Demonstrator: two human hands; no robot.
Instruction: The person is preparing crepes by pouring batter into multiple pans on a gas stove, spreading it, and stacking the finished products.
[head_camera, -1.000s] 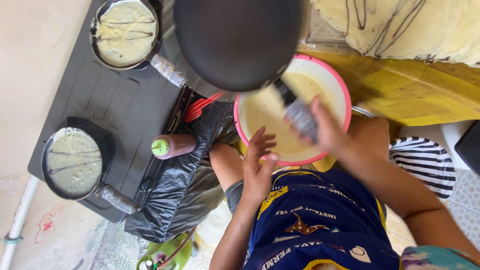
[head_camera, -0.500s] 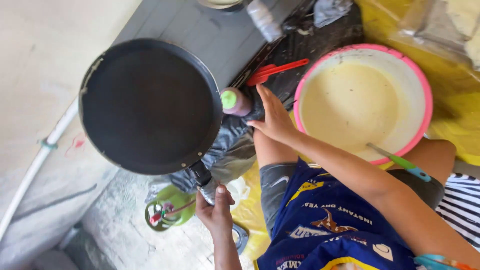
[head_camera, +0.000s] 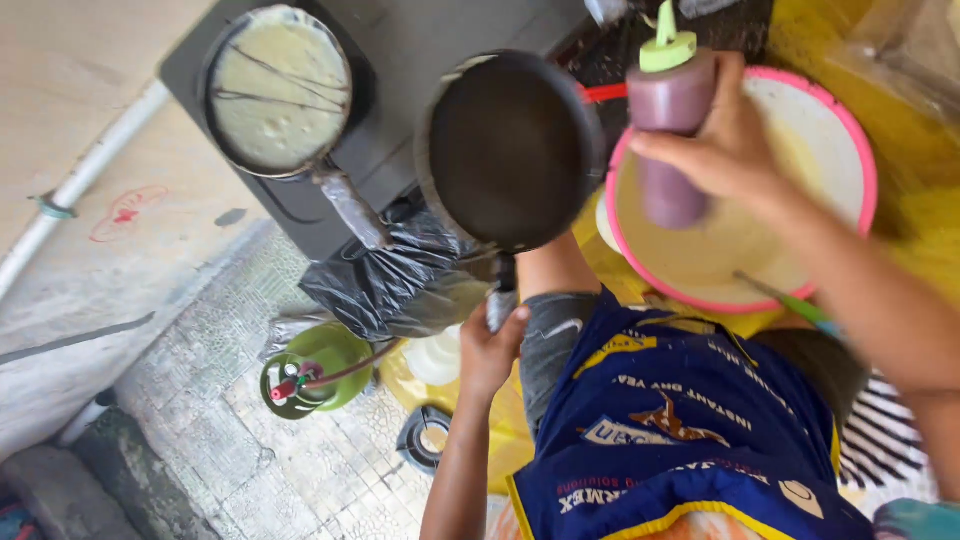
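Left hand is clamped around the handle of an empty black frying pan, fingers wrapped fully; the pan sits level, ahead of that hand and clear of the stove, probably so its dark inner face stays open from above. Right hand is closed around a purple squeeze bottle with a pale green nozzle cap, held roughly upright with the nozzle pointing away from the wrist, just beside the pan's rim. Directly under the right hand stands a pink-rimmed basin of pale batter; a green-handled utensil leans in it on the wrist side. Beyond the left hand, further out, a second pan filled with pale batter streaked by dark lines rests on the dark grey stove top, handle turned toward the person. Crumpled black plastic sheeting hangs just off the left hand's thumb side. Below that hand, on the tiled floor, sits a green gas cylinder. The blue apron carries yellow trim and printed lettering with a small picture emblem at the chest.
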